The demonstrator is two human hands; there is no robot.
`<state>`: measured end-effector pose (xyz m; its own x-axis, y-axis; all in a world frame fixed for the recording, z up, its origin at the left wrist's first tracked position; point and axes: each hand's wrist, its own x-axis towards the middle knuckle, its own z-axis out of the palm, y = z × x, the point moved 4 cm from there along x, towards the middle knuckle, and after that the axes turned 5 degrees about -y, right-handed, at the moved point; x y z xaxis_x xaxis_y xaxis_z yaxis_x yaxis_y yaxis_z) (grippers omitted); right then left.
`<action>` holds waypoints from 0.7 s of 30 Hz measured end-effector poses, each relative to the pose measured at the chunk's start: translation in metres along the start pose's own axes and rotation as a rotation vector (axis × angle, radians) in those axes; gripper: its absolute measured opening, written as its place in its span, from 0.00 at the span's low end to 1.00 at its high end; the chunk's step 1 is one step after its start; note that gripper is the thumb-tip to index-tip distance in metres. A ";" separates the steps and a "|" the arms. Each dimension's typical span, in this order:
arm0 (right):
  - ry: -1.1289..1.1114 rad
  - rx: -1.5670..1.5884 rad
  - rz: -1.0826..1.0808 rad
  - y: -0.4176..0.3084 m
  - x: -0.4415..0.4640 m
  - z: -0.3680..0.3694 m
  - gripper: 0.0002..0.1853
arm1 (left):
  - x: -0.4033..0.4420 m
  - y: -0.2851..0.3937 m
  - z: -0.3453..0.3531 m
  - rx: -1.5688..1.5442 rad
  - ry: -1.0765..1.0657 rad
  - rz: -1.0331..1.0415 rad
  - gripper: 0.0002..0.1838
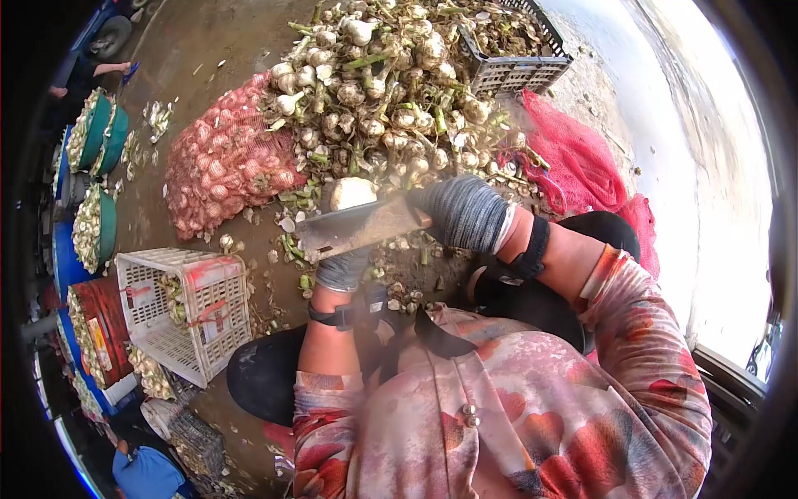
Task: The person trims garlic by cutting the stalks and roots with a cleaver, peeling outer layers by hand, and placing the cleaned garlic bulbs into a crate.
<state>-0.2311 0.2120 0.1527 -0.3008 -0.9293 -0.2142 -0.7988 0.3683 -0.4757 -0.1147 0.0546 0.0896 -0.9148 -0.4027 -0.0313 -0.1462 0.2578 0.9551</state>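
Note:
My right hand (pixel 465 212), in a grey knitted glove, grips a cleaver (pixel 357 230) by its handle. The wide, worn blade points left and crosses over my left hand (pixel 341 270), which wears a similar glove and is partly hidden beneath it. Just past the blade's far edge shows a pale garlic bulb (pixel 353 193), held up by my left hand; the fingers around it are mostly covered. A large heap of garlic (pixel 374 108) with stalks lies on the ground right in front of both hands.
A red mesh sack (pixel 229 158) full of garlic leans left of the heap. Behind stands a black crate (pixel 524 73) with scraps. Red netting (pixel 578 158) lies right. A white plastic crate (pixel 187 303) is at left, near green tubs (pixel 108 229). Another person (pixel 145 474) is at lower left.

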 end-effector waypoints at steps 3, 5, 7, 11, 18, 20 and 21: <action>-0.027 -0.027 0.021 0.005 0.001 0.012 0.11 | 0.002 0.014 -0.001 -0.028 0.015 -0.022 0.24; 0.053 0.017 0.009 0.026 0.008 0.029 0.12 | 0.000 0.026 0.001 -0.007 0.031 -0.008 0.25; 0.053 0.061 0.335 0.072 0.017 0.037 0.12 | -0.005 0.046 0.000 0.129 0.080 0.124 0.28; 0.030 0.139 0.526 0.101 0.014 0.033 0.18 | -0.009 0.035 -0.087 -0.033 0.444 0.067 0.27; 0.231 0.588 0.444 0.070 0.024 0.010 0.15 | 0.014 -0.041 -0.234 -1.043 0.952 0.119 0.30; 0.251 0.562 0.392 0.072 0.029 0.011 0.15 | 0.074 -0.036 -0.192 -0.649 0.875 -0.064 0.28; 0.241 0.603 0.401 0.075 0.031 0.013 0.16 | 0.108 -0.028 -0.167 -0.276 0.682 -0.044 0.25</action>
<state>-0.2933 0.2108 0.0990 -0.6687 -0.6760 -0.3098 -0.2025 0.5664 -0.7988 -0.1466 -0.1428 0.1085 -0.4597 -0.8875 0.0330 0.0051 0.0345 0.9994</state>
